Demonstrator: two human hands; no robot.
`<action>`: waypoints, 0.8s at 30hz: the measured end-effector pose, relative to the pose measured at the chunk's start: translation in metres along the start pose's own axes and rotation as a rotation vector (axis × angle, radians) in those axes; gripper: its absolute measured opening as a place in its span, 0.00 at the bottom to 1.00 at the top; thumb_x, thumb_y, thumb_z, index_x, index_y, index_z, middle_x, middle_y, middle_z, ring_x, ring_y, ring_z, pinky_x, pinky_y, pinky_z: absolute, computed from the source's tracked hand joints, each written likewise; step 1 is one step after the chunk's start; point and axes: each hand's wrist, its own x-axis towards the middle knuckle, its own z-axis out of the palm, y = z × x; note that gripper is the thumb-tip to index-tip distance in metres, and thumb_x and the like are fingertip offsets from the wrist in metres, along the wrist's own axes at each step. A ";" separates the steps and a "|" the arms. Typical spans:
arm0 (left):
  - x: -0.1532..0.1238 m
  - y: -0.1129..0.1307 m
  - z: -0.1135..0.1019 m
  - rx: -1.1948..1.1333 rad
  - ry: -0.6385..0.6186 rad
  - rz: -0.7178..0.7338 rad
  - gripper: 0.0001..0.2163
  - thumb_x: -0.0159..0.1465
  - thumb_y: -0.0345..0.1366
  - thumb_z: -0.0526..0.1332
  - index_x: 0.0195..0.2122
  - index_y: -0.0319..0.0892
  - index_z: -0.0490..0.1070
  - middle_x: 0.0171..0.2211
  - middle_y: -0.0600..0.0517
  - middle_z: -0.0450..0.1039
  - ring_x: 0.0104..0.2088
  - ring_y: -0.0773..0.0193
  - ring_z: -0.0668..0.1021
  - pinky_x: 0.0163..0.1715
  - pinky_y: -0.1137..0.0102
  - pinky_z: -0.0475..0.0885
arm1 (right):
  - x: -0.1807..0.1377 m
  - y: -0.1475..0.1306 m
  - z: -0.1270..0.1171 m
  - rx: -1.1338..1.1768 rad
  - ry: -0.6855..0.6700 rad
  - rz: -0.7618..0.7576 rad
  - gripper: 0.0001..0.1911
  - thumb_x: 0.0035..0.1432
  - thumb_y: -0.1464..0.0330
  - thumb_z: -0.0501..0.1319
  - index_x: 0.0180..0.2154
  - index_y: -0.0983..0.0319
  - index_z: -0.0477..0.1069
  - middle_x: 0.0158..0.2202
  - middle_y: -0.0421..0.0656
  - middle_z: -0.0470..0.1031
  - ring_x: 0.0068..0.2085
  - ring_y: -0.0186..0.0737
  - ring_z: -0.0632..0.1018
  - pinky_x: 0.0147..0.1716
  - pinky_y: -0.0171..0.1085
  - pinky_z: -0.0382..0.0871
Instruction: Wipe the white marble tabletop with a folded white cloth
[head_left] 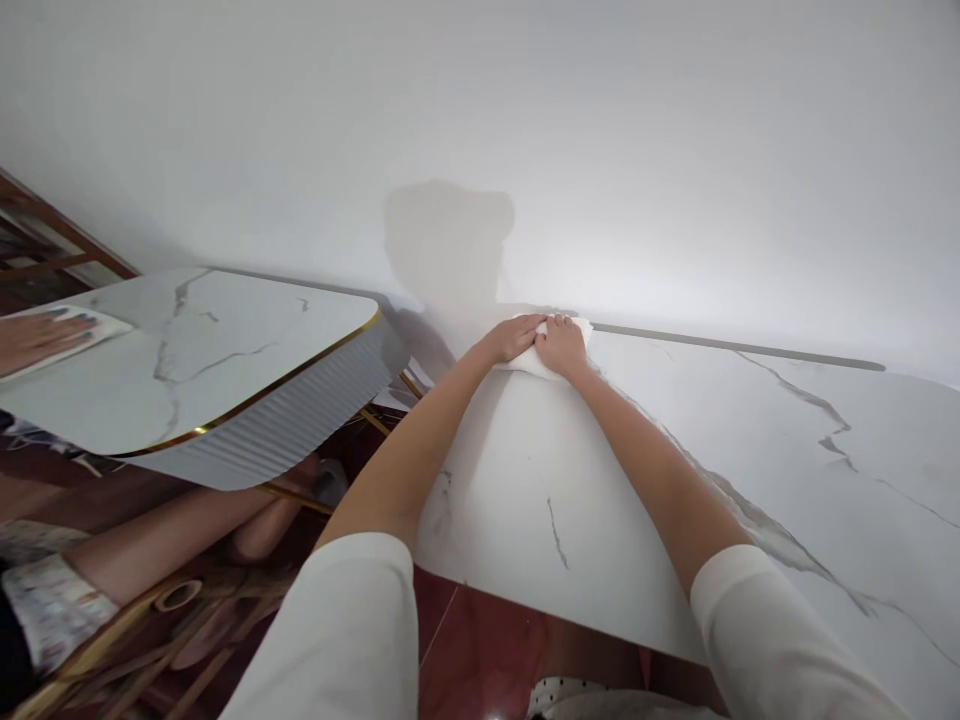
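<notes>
Both my arms reach forward across a white marble table [675,520] to its far edge by the wall. My left hand [514,338] and my right hand [561,346] lie side by side, pressed flat on a white cloth [534,362] at the table's far left corner. The fingers of both hands are stretched out over the cloth, which shows beneath and around them. My sleeves are white.
A smaller marble table with a gold rim [225,370] stands to the left. Another person's hand [37,338] rests on a white cloth there, and their leg [165,530] shows below it. A white wall [525,130] rises behind. The floor is dark red.
</notes>
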 end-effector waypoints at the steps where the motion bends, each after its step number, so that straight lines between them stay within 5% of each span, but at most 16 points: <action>1: 0.003 0.002 0.001 0.012 -0.001 -0.005 0.25 0.68 0.38 0.42 0.65 0.44 0.59 0.66 0.49 0.63 0.63 0.59 0.67 0.63 0.62 0.62 | 0.001 0.003 -0.001 -0.002 -0.002 0.000 0.27 0.66 0.68 0.47 0.63 0.73 0.60 0.67 0.55 0.60 0.67 0.51 0.60 0.65 0.46 0.52; 13: 0.004 0.030 0.010 0.091 0.041 0.014 0.25 0.67 0.35 0.42 0.65 0.42 0.58 0.67 0.47 0.61 0.64 0.59 0.65 0.62 0.60 0.61 | -0.014 0.018 -0.005 -0.012 0.000 0.045 0.29 0.68 0.68 0.45 0.66 0.73 0.56 0.69 0.53 0.57 0.68 0.51 0.57 0.66 0.45 0.48; 24: -0.038 0.059 0.003 0.044 0.021 0.074 0.24 0.69 0.38 0.43 0.64 0.44 0.59 0.66 0.48 0.62 0.64 0.58 0.65 0.63 0.58 0.61 | -0.063 0.001 -0.017 -0.061 0.007 0.055 0.28 0.68 0.67 0.45 0.65 0.73 0.58 0.68 0.55 0.59 0.66 0.51 0.60 0.64 0.46 0.50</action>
